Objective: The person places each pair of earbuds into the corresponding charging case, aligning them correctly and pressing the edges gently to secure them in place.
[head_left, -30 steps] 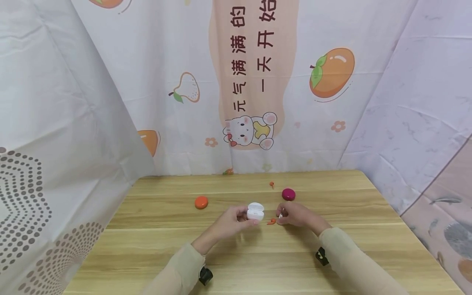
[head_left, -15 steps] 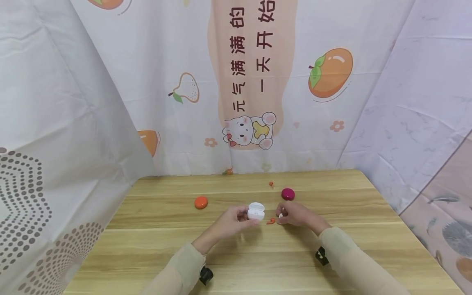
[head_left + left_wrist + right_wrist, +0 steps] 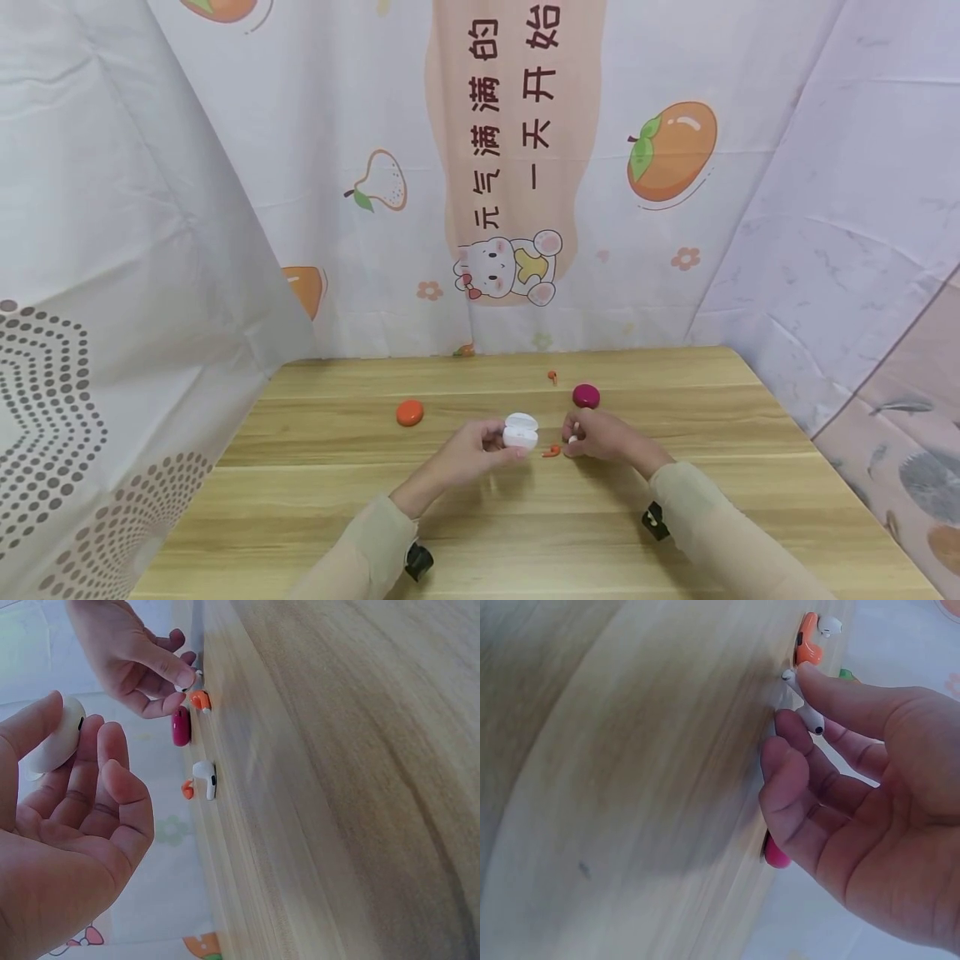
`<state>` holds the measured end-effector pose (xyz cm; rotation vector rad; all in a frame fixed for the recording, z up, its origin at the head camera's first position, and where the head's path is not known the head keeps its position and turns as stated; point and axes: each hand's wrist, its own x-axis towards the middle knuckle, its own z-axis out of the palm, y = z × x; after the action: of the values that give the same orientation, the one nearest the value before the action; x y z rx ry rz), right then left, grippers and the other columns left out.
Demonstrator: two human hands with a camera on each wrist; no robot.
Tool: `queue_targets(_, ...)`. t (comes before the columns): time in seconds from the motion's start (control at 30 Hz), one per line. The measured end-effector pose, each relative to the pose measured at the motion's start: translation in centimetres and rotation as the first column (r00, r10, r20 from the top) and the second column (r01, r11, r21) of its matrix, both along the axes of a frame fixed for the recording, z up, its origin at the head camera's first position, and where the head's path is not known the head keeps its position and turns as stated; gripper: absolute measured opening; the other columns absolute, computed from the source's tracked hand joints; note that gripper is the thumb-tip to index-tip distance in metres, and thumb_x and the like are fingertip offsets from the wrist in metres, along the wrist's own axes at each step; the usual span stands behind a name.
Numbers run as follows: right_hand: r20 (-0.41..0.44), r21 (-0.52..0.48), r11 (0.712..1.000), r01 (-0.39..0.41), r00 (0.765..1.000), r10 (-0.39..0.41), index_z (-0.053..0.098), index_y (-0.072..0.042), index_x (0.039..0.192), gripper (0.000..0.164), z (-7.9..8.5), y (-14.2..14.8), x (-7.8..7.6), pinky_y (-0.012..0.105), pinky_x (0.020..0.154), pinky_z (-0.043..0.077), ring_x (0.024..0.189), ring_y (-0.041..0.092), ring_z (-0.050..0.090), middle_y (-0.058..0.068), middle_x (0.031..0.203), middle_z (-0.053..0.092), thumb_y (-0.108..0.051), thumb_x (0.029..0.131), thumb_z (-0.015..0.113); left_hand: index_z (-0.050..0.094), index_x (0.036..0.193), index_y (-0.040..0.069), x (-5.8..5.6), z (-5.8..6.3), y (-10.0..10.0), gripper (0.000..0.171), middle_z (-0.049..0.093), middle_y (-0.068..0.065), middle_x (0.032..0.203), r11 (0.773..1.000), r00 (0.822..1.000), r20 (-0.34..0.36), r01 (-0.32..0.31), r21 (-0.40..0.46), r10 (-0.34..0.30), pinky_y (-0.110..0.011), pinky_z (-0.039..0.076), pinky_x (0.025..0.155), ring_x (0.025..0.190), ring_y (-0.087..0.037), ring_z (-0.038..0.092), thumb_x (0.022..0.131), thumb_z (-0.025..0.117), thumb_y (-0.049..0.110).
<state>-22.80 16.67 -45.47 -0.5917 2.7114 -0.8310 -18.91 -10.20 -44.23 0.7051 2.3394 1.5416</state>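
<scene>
My left hand (image 3: 471,450) grips a small white earbud case (image 3: 520,437) above the table, its lid up. To the right, my right hand (image 3: 606,435) is low over the wood and pinches a white earbud (image 3: 811,718) between thumb and fingers. An orange earbud (image 3: 552,451) lies on the table just beside those fingertips. Another white earbud (image 3: 204,777) rests on the wood in the left wrist view; the case seems to hide it in the head view. The inside of the case is too small to make out.
A closed magenta case (image 3: 586,396) sits just behind my right hand. Farther back lies a second orange earbud (image 3: 552,377). A round orange case (image 3: 409,412) stands left of my left hand. Printed cloth (image 3: 375,325) hangs behind the wooden table (image 3: 315,475).
The white earbud has shifted very slightly in my right fingers. Both hands otherwise stay in place, and the white case remains lifted with its lid up.
</scene>
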Motion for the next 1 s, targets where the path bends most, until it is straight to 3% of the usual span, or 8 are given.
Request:
queue_targets(0.23,-0.030,0.002,1.000,-0.019,0.999,0.019,0.062,-0.011,0.088,0.013,0.1,0.1,-0.1,0.028,0.060,0.040,0.064,0.012,0.049,-0.004,0.070,0.054,-0.009,0.093,0.074,0.071,0.112,0.004,0.0,-0.2,0.0,0.025,0.069,0.002,0.090,1.000,1.000,0.024,-0.018,0.016,0.018,-0.023,0.050,0.068,0.079,-0.012,0.060,0.094,0.076,0.021)
queue_targets(0.57,-0.038,-0.024,0.999,-0.032,0.999,0.031,0.066,-0.009,0.087,0.011,0.8,0.2,0.0,0.030,0.063,0.045,0.068,0.013,0.052,-0.002,0.076,0.060,-0.008,0.091,0.076,0.071,0.111,0.004,0.0,-0.2,-0.2,0.025,0.069,0.002,0.091,1.000,1.000,0.026,-0.016,0.016,0.016,-0.023,0.049,0.070,0.080,-0.012,0.059,0.094,0.076,0.021)
queue_targets(1.0,-0.138,-0.116,0.986,-0.116,0.985,0.100,0.069,-0.006,0.085,0.012,2.1,0.3,-0.7,0.028,0.068,0.051,0.074,0.010,0.057,-0.004,0.079,0.063,-0.006,0.085,0.081,0.071,0.110,0.005,-0.1,-0.3,0.0,0.023,0.068,0.001,0.090,1.000,1.000,0.026,-0.004,0.026,0.003,-0.023,0.048,0.069,0.079,-0.012,0.058,0.094,0.075,0.020)
